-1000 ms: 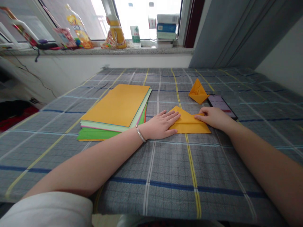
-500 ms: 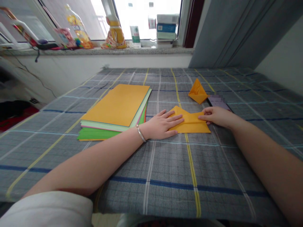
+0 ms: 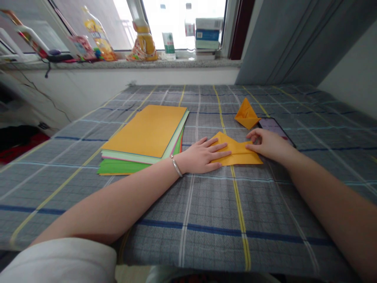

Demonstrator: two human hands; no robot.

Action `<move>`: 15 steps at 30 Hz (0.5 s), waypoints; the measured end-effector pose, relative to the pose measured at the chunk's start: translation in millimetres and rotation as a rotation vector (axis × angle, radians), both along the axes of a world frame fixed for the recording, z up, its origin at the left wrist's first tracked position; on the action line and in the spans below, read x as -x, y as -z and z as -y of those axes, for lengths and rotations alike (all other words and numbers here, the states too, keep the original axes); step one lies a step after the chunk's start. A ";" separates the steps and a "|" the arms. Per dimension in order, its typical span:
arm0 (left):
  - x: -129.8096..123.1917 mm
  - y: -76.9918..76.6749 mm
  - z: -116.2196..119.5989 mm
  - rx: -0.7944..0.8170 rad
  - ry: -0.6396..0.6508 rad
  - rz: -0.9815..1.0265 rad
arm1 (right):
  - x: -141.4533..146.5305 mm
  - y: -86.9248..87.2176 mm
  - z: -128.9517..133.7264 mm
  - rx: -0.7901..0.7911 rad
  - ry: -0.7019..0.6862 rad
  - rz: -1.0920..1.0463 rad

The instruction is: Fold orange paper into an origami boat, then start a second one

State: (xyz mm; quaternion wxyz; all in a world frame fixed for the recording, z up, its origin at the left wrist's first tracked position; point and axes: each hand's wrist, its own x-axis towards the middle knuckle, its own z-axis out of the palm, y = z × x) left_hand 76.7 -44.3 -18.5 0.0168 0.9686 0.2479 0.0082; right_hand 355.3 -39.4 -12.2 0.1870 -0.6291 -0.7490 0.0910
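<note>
A folded orange-yellow paper (image 3: 238, 154) lies on the checked cloth in front of me. Flat across its left part rests my left hand (image 3: 203, 156), fingers spread. My right hand (image 3: 265, 144) pinches the paper's upper right edge, with thumb and bent fingers together. Just behind that hand stands a folded orange paper piece (image 3: 246, 114) with a pointed top. To the left is a stack of coloured sheets (image 3: 147, 129), orange on top, with pale green and green edges below.
A phone (image 3: 277, 129) lies behind my right hand, partly covered by it. The checked tablecloth (image 3: 212, 204) spans the table. Along the windowsill (image 3: 118, 65) stand bottles, a green-white tube (image 3: 169, 44) and stacked boxes (image 3: 207, 35).
The right hand's fingers have shifted slightly up and left at the paper's edge, and the paper's right part has tilted a little. The left hand has hardly moved.
</note>
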 end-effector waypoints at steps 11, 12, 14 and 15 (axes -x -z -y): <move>-1.8 1.0 -0.2 0.067 -0.004 0.008 | 41.8 4.5 26.5 -0.326 -0.642 0.286; -1.8 0.7 -0.3 0.073 0.001 0.008 | 41.6 6.4 25.8 -0.335 -0.640 0.289; -1.6 0.4 -0.9 0.085 0.005 0.005 | 40.6 7.9 24.6 -0.354 -0.639 0.299; -1.3 0.4 -1.4 0.092 0.005 0.004 | 40.2 7.7 24.4 -0.363 -0.639 0.307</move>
